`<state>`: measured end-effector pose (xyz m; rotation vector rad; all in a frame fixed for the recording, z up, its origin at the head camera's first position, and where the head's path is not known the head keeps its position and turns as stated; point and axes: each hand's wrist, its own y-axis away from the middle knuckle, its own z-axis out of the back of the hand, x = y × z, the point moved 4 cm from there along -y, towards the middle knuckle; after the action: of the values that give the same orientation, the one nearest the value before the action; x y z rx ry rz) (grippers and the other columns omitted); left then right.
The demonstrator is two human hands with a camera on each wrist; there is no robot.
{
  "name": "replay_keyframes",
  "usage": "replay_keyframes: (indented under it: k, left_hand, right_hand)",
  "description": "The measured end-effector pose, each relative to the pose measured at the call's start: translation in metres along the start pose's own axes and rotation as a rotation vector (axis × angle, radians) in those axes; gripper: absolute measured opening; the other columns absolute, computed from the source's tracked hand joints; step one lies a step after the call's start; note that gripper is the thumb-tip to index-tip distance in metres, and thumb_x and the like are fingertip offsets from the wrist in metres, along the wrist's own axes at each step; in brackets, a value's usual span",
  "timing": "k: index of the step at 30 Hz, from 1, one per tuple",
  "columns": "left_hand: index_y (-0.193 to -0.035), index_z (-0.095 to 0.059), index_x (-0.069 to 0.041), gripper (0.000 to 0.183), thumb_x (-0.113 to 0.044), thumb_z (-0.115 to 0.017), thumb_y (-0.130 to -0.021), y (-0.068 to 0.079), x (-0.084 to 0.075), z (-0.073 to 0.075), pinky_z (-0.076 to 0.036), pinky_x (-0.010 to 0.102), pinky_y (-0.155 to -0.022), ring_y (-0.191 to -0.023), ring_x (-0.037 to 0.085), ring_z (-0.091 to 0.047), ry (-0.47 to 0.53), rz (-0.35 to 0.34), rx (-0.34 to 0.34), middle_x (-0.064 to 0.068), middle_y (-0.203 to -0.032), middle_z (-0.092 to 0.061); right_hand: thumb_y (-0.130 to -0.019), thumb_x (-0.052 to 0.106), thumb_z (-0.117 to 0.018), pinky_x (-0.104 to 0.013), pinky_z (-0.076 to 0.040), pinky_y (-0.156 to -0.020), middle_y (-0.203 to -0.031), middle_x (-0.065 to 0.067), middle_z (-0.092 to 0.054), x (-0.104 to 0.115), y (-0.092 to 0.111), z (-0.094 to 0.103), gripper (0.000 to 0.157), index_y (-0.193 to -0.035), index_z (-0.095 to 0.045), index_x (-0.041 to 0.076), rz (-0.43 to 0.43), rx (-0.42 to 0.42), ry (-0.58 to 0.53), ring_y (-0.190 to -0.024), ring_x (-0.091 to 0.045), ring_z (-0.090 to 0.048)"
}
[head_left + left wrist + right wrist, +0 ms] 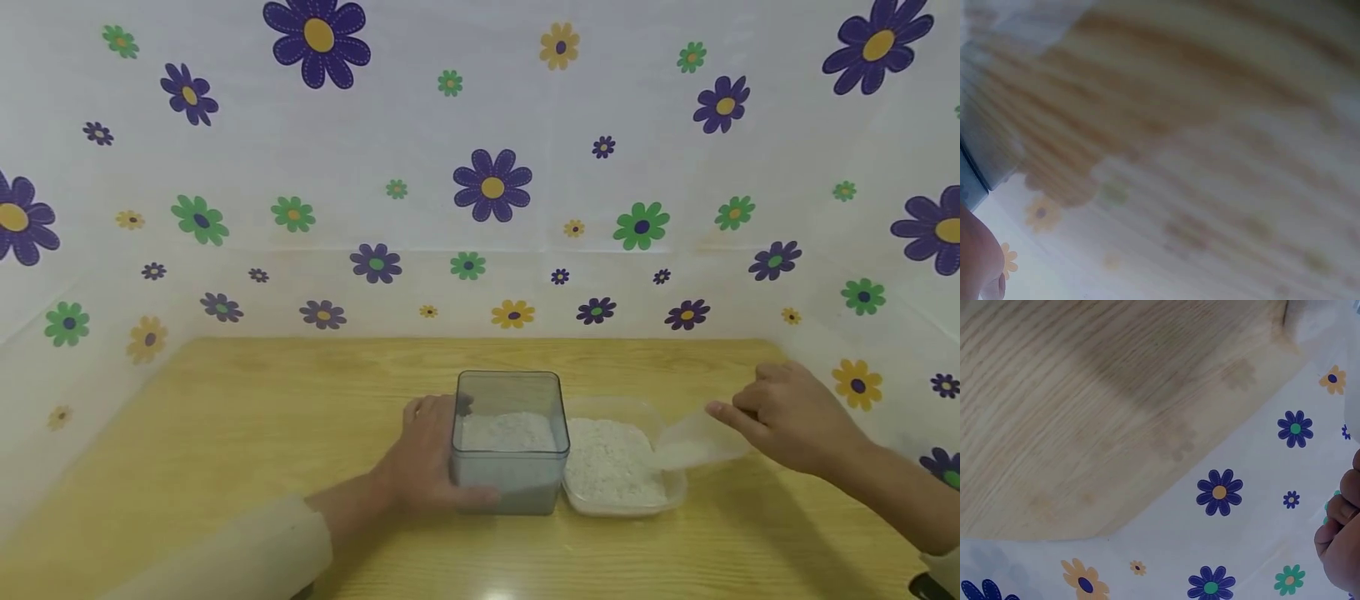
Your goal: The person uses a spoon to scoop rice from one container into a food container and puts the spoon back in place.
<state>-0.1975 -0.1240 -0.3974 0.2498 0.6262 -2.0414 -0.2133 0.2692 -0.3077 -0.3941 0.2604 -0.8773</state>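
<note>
My left hand [423,458] grips the left side of a square grey see-through container [510,483], thumb across its front and fingers toward the back. White powder [510,432] lies inside it. Right beside it stands a low clear plastic tub [626,508] filled with white, flour-like powder [611,462]. My right hand [795,417] pinches a translucent white plastic scoop [697,442], whose lower end reaches into the tub's right side; its exact shape is blurred. In the left wrist view the container [972,178] shows only at the edge. Part of the right hand [1344,537] appears in the right wrist view.
Both vessels stand on a light wood-grain table [300,400]. A white sheet with printed flowers [420,142] hangs behind the table and along both sides. A small dark object [924,586] shows by the right sleeve at the lower right edge.
</note>
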Motion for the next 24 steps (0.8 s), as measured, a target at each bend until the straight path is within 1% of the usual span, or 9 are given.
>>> replay_keyframes:
  k: [5, 8, 12, 15, 17, 18, 22, 24]
  left_hand:
    - [-0.141, -0.036, -0.011, 0.107, -0.079, -0.070, -0.065, -0.001, -0.002, 0.000, -0.024, 0.052, -0.105, -0.117, 0.020, -0.045, -0.014, 0.000, 0.013, 0.003, -0.128, -0.052]
    - [-0.140, -0.037, -0.010, 0.106, -0.076, -0.071, -0.065, -0.001, -0.003, 0.001, -0.024, 0.054, -0.106, -0.117, 0.021, -0.045, -0.013, 0.004, 0.015, 0.005, -0.128, -0.052]
    - [-0.140, -0.036, -0.009, 0.106, -0.075, -0.072, -0.065, -0.001, -0.003, 0.001, -0.023, 0.055, -0.106, -0.118, 0.022, -0.045, -0.010, 0.007, 0.012, 0.005, -0.128, -0.052]
    - [-0.140, -0.036, -0.009, 0.106, -0.076, -0.071, -0.065, 0.000, -0.002, 0.001, -0.023, 0.055, -0.106, -0.118, 0.022, -0.045, -0.019, 0.006, 0.013, 0.006, -0.128, -0.052]
    - [-0.140, -0.036, -0.009, 0.106, -0.076, -0.071, -0.066, 0.000, -0.002, 0.000, -0.023, 0.055, -0.106, -0.118, 0.023, -0.045, -0.017, 0.006, 0.014, 0.006, -0.128, -0.052]
    - [-0.140, -0.036, -0.009, 0.106, -0.076, -0.071, -0.066, 0.000, -0.001, 0.000, -0.023, 0.055, -0.106, -0.118, 0.022, -0.045, -0.016, 0.005, 0.013, 0.005, -0.128, -0.052]
    - [-0.140, -0.037, -0.010, 0.106, -0.078, -0.069, -0.066, 0.000, -0.001, 0.000, -0.023, 0.054, -0.106, -0.117, 0.021, -0.045, -0.010, -0.004, 0.003, 0.004, -0.128, -0.052]
    - [-0.139, -0.037, -0.010, 0.106, -0.079, -0.069, -0.066, 0.000, -0.001, 0.000, -0.024, 0.054, -0.105, -0.117, 0.021, -0.045, -0.010, -0.011, -0.005, 0.004, -0.127, -0.052]
  right_hand:
    - [-0.091, 0.038, -0.070, -0.030, -0.031, -0.068, -0.051, 0.021, -0.021, 0.005, -0.005, 0.003, 0.056, -0.049, -0.034, 0.031, 0.101, -0.024, 0.056, -0.061, -0.002, -0.020]
    - [-0.097, 0.046, -0.061, -0.032, -0.033, -0.070, -0.052, 0.022, -0.021, 0.008, -0.008, 0.006, 0.056, -0.050, -0.034, 0.032, 0.174, -0.058, 0.073, -0.062, -0.003, -0.021]
    - [-0.103, 0.056, -0.041, -0.031, -0.030, -0.070, -0.054, 0.021, -0.021, 0.013, -0.015, 0.010, 0.058, -0.052, -0.034, 0.031, 0.293, -0.162, 0.075, -0.064, -0.005, -0.020]
    - [-0.105, 0.056, -0.033, -0.031, -0.028, -0.067, -0.051, 0.018, -0.022, 0.020, -0.022, 0.016, 0.061, -0.051, -0.032, 0.028, 0.368, -0.267, 0.092, -0.063, -0.007, -0.021]
    - [-0.105, 0.055, -0.033, -0.032, -0.027, -0.065, -0.049, 0.016, -0.023, 0.025, -0.029, 0.022, 0.062, -0.051, -0.031, 0.026, 0.378, -0.322, 0.108, -0.061, -0.009, -0.021]
    - [-0.105, 0.055, -0.033, -0.032, -0.026, -0.063, -0.049, 0.015, -0.023, 0.028, -0.033, 0.025, 0.062, -0.050, -0.031, 0.026, 0.365, -0.340, 0.114, -0.060, -0.009, -0.021]
    - [-0.105, 0.055, -0.032, -0.033, -0.024, -0.061, -0.048, 0.013, -0.023, 0.043, -0.052, 0.040, 0.064, -0.049, -0.029, 0.024, 0.263, -0.395, 0.114, -0.057, -0.011, -0.022]
    - [-0.105, 0.054, -0.033, -0.032, -0.022, -0.060, -0.048, 0.012, -0.022, 0.053, -0.062, 0.046, 0.065, -0.048, -0.030, 0.023, 0.226, -0.426, 0.105, -0.056, -0.013, -0.022]
